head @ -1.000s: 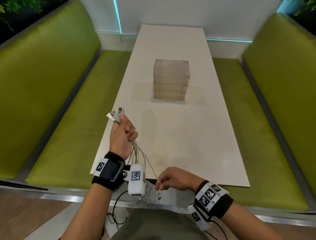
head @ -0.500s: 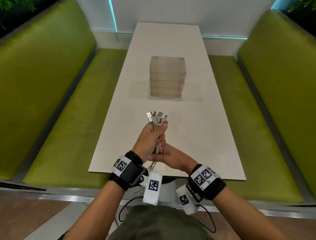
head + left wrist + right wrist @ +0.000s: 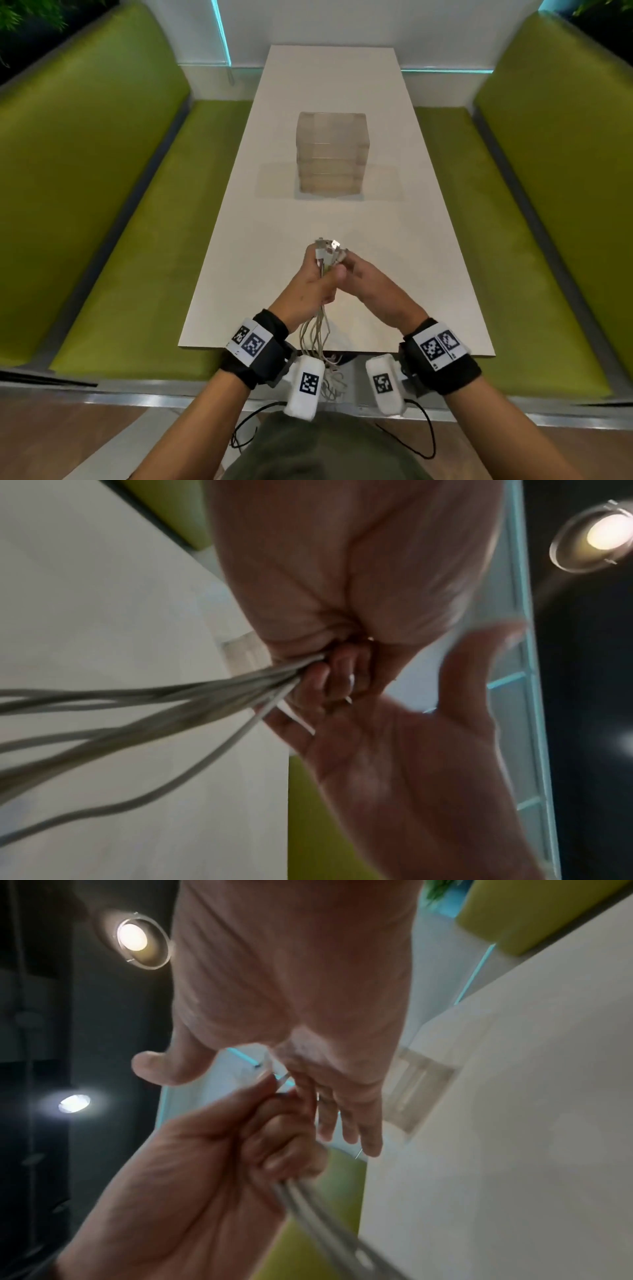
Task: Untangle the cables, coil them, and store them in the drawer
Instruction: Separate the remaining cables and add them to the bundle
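A bundle of white cables (image 3: 318, 334) is gripped in my left hand (image 3: 320, 277) above the near part of the white table (image 3: 270, 222). Their connector ends (image 3: 328, 248) stick up out of the fist, and the rest hangs down past the table's near edge. My right hand (image 3: 359, 277) is alongside, its fingers nearly straight and touching the connector ends, thumb spread apart (image 3: 161, 1066). The left wrist view shows the cables (image 3: 171, 704) leaving the fist and the right palm (image 3: 411, 750) open. A translucent drawer unit (image 3: 331, 157), all drawers closed, stands mid-table.
Green padded benches run along the table's left (image 3: 113, 240) and right (image 3: 513, 240) sides. A white wall with a cyan light strip (image 3: 222, 37) closes the far end. Black cords (image 3: 424, 431) hang from the wrist cameras near my lap.
My left hand carried the bundle from the table's left edge to over its middle. My right hand rose from the near edge up to the connector ends.
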Motion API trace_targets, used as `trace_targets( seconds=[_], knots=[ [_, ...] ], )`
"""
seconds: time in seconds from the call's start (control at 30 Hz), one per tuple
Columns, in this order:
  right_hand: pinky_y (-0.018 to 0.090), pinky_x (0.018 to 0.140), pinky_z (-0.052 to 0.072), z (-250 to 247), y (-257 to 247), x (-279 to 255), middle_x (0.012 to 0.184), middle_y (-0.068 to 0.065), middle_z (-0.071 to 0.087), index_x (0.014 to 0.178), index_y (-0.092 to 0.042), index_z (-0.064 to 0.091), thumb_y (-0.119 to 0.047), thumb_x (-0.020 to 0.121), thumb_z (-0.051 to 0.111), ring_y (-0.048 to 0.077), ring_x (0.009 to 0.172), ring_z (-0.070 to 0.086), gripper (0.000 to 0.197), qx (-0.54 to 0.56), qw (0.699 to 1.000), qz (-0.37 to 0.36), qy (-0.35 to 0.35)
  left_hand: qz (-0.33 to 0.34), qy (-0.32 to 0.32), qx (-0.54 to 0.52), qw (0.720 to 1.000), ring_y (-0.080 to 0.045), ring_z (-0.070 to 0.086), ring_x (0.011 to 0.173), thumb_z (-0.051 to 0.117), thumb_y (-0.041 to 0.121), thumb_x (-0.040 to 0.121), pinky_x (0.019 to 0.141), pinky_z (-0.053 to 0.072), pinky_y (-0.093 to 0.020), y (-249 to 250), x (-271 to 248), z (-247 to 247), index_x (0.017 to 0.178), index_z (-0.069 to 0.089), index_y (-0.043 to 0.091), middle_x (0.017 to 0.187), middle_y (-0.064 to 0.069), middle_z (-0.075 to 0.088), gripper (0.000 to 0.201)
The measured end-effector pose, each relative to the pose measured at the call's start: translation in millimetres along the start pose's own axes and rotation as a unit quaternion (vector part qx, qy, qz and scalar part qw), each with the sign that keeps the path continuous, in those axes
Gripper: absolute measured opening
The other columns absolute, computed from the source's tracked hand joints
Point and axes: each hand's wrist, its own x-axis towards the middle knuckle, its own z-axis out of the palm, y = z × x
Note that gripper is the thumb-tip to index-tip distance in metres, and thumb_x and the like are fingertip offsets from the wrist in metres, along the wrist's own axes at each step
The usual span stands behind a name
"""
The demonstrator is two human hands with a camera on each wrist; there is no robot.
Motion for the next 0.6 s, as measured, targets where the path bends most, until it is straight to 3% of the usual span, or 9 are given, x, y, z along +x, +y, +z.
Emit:
trace_targets(
  seconds=[0.03,0.1,0.17,0.23,0.3,0.4,0.43,0.53,0.6],
  knots=[
    [0.022,0.083,0.051,5,-6,2,0.107,0.003,0.063,0.114,-0.009,0.058,-0.028,0.088,0.062,0.009,0.095,0.061,0.033,-0.006,1.0,-0.007,0.007,0.003,-0.007,0.033,0.999,0.001,0.044,0.058,0.052,0.015,0.095,0.056,0.038,-0.015,0,2,4,0.139,0.022,0.023,0.092,0.0,0.049,0.054],
    [0.02,0.088,0.05,15,-10,6,0.11,0.001,0.066,0.111,-0.009,0.064,-0.02,0.091,0.06,0.006,0.099,0.063,0.023,0.001,0.999,-0.003,0.05,0.003,-0.012,0.079,0.997,0.004,0.051,0.071,0.042,-0.012,0.092,0.065,0.043,-0.011,-2,6,10,0.148,-0.007,0.022,0.1,0.001,0.047,0.082],
    [0.026,0.096,0.049,20,-6,9,0.115,0.002,0.068,0.109,-0.013,0.067,-0.027,0.092,0.057,0.011,0.108,0.064,0.024,0.015,0.996,-0.013,0.088,0.014,-0.005,0.117,0.993,0.006,0.054,0.077,0.04,-0.011,0.091,0.073,0.044,-0.012,-5,8,9,0.144,-0.024,0.027,0.099,0.003,0.05,0.092],
    [0.039,0.095,0.05,25,-2,8,0.109,0.015,0.069,0.103,-0.006,0.067,-0.039,0.091,0.054,0.026,0.105,0.065,0.037,-0.004,0.991,-0.03,0.128,0.011,0.003,0.126,0.992,-0.009,0.061,0.091,0.043,-0.004,0.093,0.081,0.048,-0.018,-7,8,7,0.136,-0.031,0.039,0.105,-0.003,0.054,0.096],
    [0.048,0.087,0.05,30,0,9,0.098,0.023,0.067,0.095,0.0,0.062,-0.039,0.094,0.052,0.035,0.095,0.063,0.041,-0.031,0.985,-0.046,0.162,0.017,0.031,0.101,0.994,-0.014,0.06,0.105,0.045,-0.001,0.095,0.09,0.046,-0.019,-7,7,9,0.131,-0.032,0.046,0.118,-0.002,0.054,0.097],
    [0.034,0.069,0.047,33,-8,11,0.072,0.002,0.061,0.081,-0.007,0.062,-0.025,0.098,0.048,0.015,0.068,0.057,0.029,-0.055,0.98,-0.066,0.178,0.048,0.065,0.03,0.996,-0.011,0.046,0.129,0.048,-0.001,0.095,0.106,0.038,-0.021,-9,3,16,0.135,-0.029,0.045,0.141,-0.001,0.042,0.098],
    [0.03,0.067,0.046,31,-12,11,0.072,0.001,0.06,0.083,-0.009,0.064,-0.024,0.099,0.047,0.012,0.066,0.056,0.028,-0.047,0.982,-0.061,0.175,0.053,0.076,-0.002,0.996,-0.013,0.049,0.128,0.049,-0.002,0.094,0.106,0.04,-0.025,-14,3,15,0.137,-0.027,0.045,0.139,-0.005,0.045,0.099],
    [0.023,0.061,0.049,24,-24,12,0.091,0.014,0.067,0.088,-0.011,0.069,-0.026,0.098,0.048,0.01,0.069,0.061,0.027,0.007,0.988,-0.054,0.144,0.033,0.094,-0.082,0.992,-0.025,0.06,0.1,0.055,0.008,0.089,0.095,0.048,-0.044,-24,-2,10,0.142,-0.007,0.051,0.107,-0.016,0.058,0.093],
    [0.029,0.064,0.049,18,-29,14,0.103,0.018,0.066,0.091,-0.012,0.07,-0.034,0.097,0.049,0.022,0.078,0.061,0.031,-0.032,0.989,-0.068,0.128,0.047,0.073,-0.074,0.993,-0.023,0.063,0.09,0.057,0.016,0.09,0.087,0.053,-0.043,-26,-3,8,0.141,0.009,0.038,0.094,-0.013,0.063,0.073]
  ],
)
